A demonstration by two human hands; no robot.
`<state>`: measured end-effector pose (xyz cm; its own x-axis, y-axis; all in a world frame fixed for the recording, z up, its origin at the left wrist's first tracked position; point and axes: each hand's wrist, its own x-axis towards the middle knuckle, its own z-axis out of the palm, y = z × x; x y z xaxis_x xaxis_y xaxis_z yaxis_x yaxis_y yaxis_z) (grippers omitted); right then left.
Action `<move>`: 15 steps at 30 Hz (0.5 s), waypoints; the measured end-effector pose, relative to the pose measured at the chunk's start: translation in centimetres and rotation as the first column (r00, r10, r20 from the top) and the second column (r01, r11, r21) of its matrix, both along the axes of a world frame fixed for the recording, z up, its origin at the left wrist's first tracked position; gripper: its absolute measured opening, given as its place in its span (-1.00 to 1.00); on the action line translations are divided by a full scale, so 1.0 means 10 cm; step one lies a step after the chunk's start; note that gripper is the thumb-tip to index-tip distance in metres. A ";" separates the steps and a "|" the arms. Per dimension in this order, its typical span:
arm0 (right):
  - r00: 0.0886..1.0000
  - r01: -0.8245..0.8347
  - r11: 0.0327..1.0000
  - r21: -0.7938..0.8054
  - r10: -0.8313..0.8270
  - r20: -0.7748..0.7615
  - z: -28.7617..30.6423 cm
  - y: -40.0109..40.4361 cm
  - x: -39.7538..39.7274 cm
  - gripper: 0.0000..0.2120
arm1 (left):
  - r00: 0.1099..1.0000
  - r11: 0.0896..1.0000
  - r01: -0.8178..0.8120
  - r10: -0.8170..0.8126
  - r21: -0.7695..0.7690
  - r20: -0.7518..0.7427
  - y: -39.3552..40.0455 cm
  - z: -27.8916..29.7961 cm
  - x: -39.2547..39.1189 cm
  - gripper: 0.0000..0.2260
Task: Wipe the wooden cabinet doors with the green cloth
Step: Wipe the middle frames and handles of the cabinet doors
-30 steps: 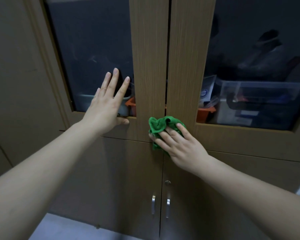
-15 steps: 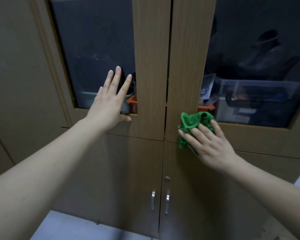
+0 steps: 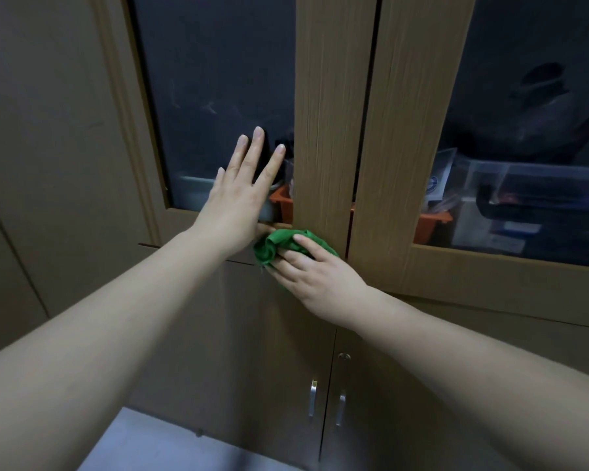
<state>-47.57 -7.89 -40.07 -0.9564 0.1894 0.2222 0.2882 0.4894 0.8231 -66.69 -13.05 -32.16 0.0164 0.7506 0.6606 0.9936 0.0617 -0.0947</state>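
Two tall wooden cabinet doors with dark glass panes face me, the left door (image 3: 323, 130) and the right door (image 3: 408, 130). My right hand (image 3: 317, 277) presses the bunched green cloth (image 3: 279, 246) against the bottom rail of the left door, close to the centre gap. My left hand (image 3: 242, 195) lies flat with fingers spread on the left door's glass and lower rail, its thumb touching the cloth.
Below are two lower wooden doors with metal handles (image 3: 313, 397) and a keyhole (image 3: 344, 356). Behind the glass sit an orange tray (image 3: 434, 222) and a clear plastic box (image 3: 524, 205). A plain side panel (image 3: 48, 147) stands at the left, pale floor (image 3: 157, 447) beneath.
My right hand slid the cloth right onto the right door's lower rail, then back left to the left door beside my left hand. The left hand stayed flat in place.
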 end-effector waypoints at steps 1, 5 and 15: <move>1.000 -0.007 1.000 -0.007 0.007 -0.007 0.00 0.00 0.06 -0.48 | 1.000 1.000 0.006 -0.006 -0.005 0.006 0.00 0.00 0.00 0.20; 0.999 -0.044 0.998 -0.042 0.042 -0.033 0.05 0.00 0.41 -0.51 | 1.000 1.000 0.016 -0.016 -0.015 0.006 -0.02 0.00 0.00 0.23; 0.630 -0.460 0.658 -0.596 -0.231 -0.741 0.25 -0.34 0.96 -0.57 | 1.000 0.999 -0.024 0.024 -0.024 -0.013 -0.11 0.04 0.04 0.19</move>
<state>-37.99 -11.30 -37.53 -0.5506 0.5050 0.6647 0.4716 0.8452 -0.2516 -66.32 -14.12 -31.79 0.0063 0.7666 0.6421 0.9906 0.0829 -0.1087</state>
